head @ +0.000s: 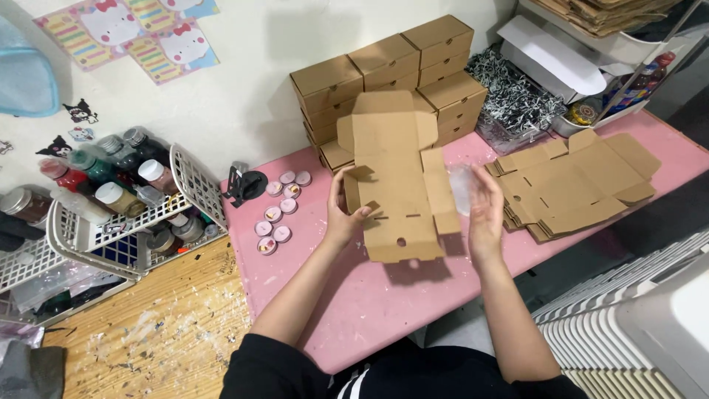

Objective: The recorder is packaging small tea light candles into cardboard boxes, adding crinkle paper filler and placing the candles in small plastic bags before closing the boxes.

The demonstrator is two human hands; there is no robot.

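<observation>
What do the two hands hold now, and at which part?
The left hand grips the flat brown cardboard box blank at its left side flap. The right hand is open at its right edge; contact cannot be told.

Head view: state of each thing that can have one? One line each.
Flat brown cardboard box blank: unfolded, one side flap raised, held above the pink table.
Left hand: fingers gripping the blank's left edge.
Right hand: open, at the blank's right edge; blurred.
Stacked brown cardboard boxes: assembled, closed.
Pile of brown cardboard blanks: flat, unfolded.
Small round pink tins: lying flat; whether lidded, unclear.
</observation>
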